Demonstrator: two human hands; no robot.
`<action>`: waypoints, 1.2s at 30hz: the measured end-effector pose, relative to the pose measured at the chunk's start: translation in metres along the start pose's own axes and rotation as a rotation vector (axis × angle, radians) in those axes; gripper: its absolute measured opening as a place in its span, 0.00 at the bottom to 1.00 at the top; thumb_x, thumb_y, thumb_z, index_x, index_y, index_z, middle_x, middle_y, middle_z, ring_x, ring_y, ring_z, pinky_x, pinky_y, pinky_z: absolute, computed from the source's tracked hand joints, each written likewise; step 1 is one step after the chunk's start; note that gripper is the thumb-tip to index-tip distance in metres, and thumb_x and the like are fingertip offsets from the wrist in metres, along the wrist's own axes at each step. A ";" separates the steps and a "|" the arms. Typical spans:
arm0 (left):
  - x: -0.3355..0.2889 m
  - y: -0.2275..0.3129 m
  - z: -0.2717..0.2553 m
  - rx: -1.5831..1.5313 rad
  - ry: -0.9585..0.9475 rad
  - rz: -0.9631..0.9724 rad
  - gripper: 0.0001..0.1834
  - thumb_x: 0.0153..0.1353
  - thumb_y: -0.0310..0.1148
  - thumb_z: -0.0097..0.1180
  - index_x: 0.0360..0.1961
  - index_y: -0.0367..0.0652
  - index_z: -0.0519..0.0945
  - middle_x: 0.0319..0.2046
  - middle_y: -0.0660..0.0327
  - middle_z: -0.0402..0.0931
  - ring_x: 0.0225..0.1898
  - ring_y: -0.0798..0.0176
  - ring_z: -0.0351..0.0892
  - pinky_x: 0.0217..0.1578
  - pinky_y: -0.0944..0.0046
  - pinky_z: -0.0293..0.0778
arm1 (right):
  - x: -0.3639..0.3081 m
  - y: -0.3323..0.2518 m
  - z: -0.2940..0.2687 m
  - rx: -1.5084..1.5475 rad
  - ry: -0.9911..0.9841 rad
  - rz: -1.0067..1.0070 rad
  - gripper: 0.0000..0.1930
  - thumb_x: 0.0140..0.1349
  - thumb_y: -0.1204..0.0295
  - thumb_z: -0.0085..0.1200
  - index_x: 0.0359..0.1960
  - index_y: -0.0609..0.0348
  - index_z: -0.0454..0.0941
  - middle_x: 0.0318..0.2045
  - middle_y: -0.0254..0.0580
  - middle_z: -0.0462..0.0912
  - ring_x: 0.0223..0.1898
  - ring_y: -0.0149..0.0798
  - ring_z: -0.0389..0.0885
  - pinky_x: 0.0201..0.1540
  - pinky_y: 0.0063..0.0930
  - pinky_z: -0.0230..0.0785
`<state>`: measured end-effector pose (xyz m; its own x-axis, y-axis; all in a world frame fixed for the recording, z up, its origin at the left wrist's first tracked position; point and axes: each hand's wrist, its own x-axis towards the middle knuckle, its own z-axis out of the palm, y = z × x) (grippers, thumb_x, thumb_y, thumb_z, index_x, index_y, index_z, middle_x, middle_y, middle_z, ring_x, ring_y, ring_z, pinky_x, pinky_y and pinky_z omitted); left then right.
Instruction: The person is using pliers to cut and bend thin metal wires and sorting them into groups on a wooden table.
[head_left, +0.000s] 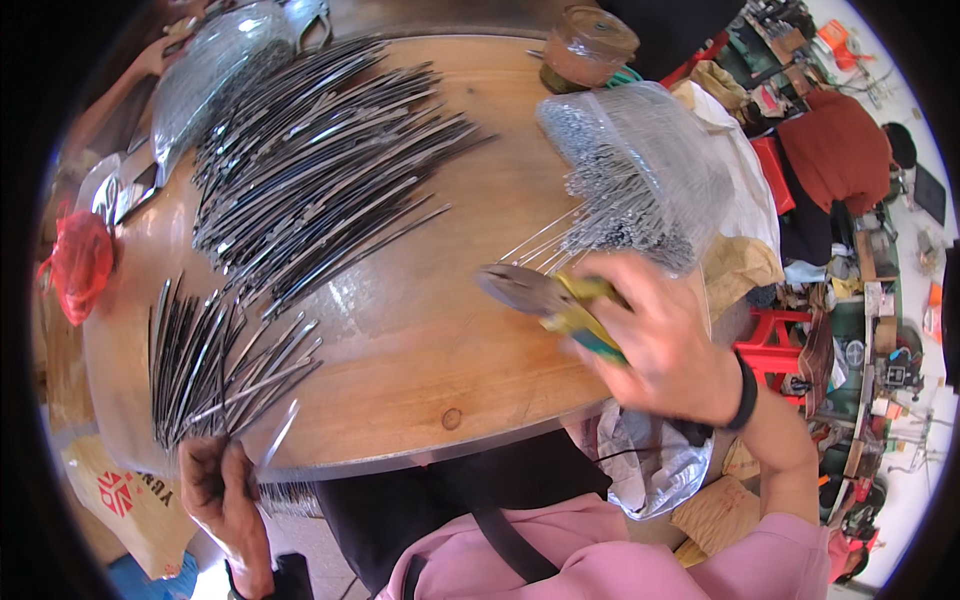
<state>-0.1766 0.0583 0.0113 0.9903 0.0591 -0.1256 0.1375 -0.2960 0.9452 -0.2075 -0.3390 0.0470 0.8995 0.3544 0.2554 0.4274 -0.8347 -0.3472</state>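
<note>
In my right hand (665, 345) is a pair of pliers (535, 292) with yellow and green handles. Its jaws point left above the wooden table and look closed; motion blurs them slightly. My left hand (220, 495) is at the table's near left edge, fingers pinched around the lower end of a thin dark metal strip (222, 375). A smaller bunch of similar strips (180, 370) fans out just beyond those fingers. Beside them a bright, blurred strip (280, 432) slants over the edge. Farther back lies a large spread of long dark strips (310, 180).
A clear plastic bag (665, 150) of thin metal rods rests at the right, several rods poking out. Behind it stands a round brownish container (590, 45). Another plastic bag (225, 70) lies far left, near a red bag (80, 265). A red stool (770, 340) stands right of the table.
</note>
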 end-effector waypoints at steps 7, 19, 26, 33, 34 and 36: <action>0.019 0.027 0.018 0.377 -0.044 0.281 0.16 0.48 0.19 0.59 0.42 0.32 0.77 0.34 0.53 0.77 0.38 0.57 0.76 0.47 0.62 0.69 | 0.014 0.036 0.005 -0.255 0.106 -0.229 0.08 0.39 0.77 0.58 0.22 0.67 0.72 0.40 0.51 0.75 0.34 0.48 0.77 0.34 0.35 0.73; 0.115 0.037 0.111 0.975 -0.301 0.793 0.08 0.52 0.21 0.56 0.32 0.36 0.71 0.32 0.51 0.67 0.38 0.43 0.71 0.36 0.49 0.68 | -0.004 0.022 -0.043 -0.337 0.425 -0.059 0.10 0.39 0.85 0.60 0.26 0.70 0.74 0.38 0.50 0.78 0.31 0.47 0.79 0.32 0.30 0.72; 0.116 0.053 0.104 1.144 -0.229 1.046 0.09 0.55 0.20 0.52 0.39 0.37 0.74 0.32 0.53 0.70 0.37 0.48 0.71 0.38 0.51 0.69 | -0.025 0.033 -0.062 -0.421 0.501 0.114 0.12 0.45 0.82 0.65 0.32 0.73 0.76 0.43 0.56 0.78 0.38 0.50 0.81 0.42 0.30 0.73; 0.116 0.064 0.099 0.883 -0.197 1.052 0.08 0.62 0.21 0.47 0.42 0.38 0.74 0.33 0.51 0.73 0.34 0.47 0.74 0.36 0.53 0.71 | -0.048 0.011 -0.071 0.047 1.002 0.354 0.08 0.56 0.78 0.60 0.38 0.65 0.79 0.45 0.45 0.78 0.40 0.34 0.76 0.44 0.28 0.71; 0.111 0.061 0.098 0.776 -0.153 0.972 0.07 0.64 0.23 0.47 0.44 0.38 0.72 0.32 0.51 0.75 0.31 0.51 0.78 0.31 0.59 0.74 | -0.053 0.012 -0.066 0.281 1.008 0.436 0.09 0.56 0.78 0.60 0.38 0.65 0.79 0.45 0.46 0.78 0.40 0.34 0.76 0.43 0.28 0.70; 0.086 0.068 0.099 0.118 -0.313 0.385 0.11 0.64 0.26 0.50 0.48 0.38 0.69 0.30 0.51 0.76 0.28 0.55 0.79 0.23 0.64 0.72 | -0.074 0.019 -0.063 0.697 1.004 0.597 0.10 0.56 0.77 0.59 0.40 0.65 0.78 0.45 0.49 0.76 0.39 0.35 0.75 0.42 0.28 0.69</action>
<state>-0.0805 -0.0509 0.0353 0.9253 -0.3584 0.1240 -0.2552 -0.3466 0.9026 -0.2716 -0.4077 0.0787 0.6375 -0.6893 0.3441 0.2245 -0.2611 -0.9389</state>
